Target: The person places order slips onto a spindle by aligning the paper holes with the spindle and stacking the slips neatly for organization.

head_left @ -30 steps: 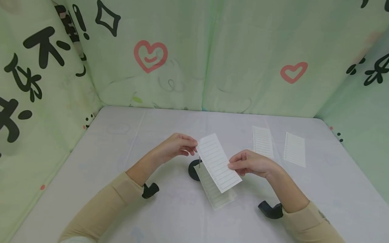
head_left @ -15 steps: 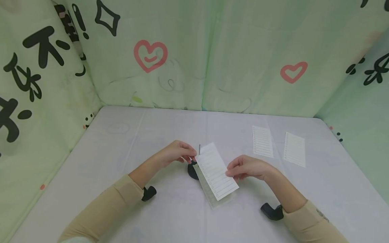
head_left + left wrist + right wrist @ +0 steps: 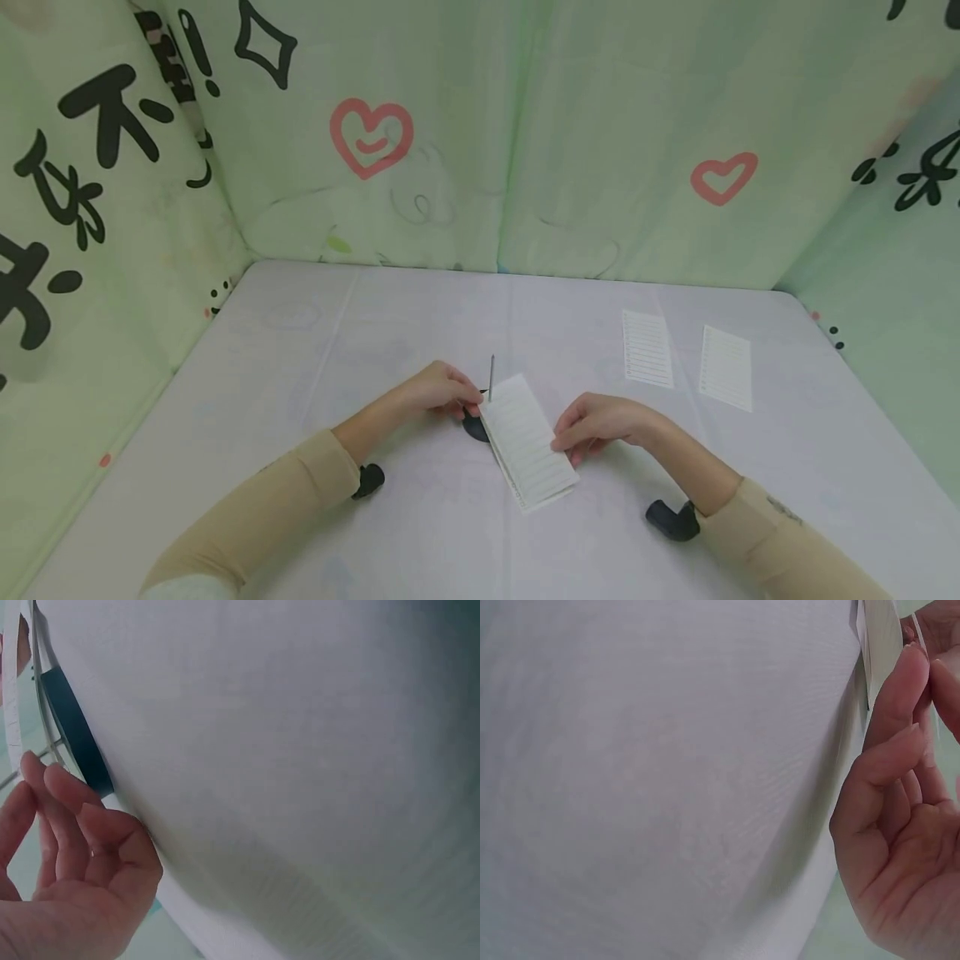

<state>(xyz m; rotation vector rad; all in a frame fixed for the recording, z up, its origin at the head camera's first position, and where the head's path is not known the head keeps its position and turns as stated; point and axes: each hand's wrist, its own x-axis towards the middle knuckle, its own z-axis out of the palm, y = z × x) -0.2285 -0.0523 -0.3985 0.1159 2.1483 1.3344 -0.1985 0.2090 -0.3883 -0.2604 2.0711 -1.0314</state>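
A white checklist slip (image 3: 528,446), printed with lines and small boxes, lies slanted in the head view. Through its upper left corner stands the thin metal rod of a bill spike (image 3: 492,375), whose round black base (image 3: 474,427) shows partly past the slip's left edge. My left hand (image 3: 442,390) pinches that corner beside the rod. On the opposite side, my right hand (image 3: 600,425) pinches the slip's right edge between thumb and fingers. Under this slip, edges of more paper peek out at the left and bottom. The left wrist view shows the base (image 3: 79,735) side-on, close to my fingertips.
Two more lined slips lie flat at the back right, one on the left (image 3: 648,350) and one on the right (image 3: 726,368). A white cloth (image 3: 360,325) covers the table. Green printed curtains (image 3: 450,217) enclose it at the back and sides.
Both hands have lowered the slip down along the spike. The rod now sticks up above it, and the slip has come down over the paper beneath.
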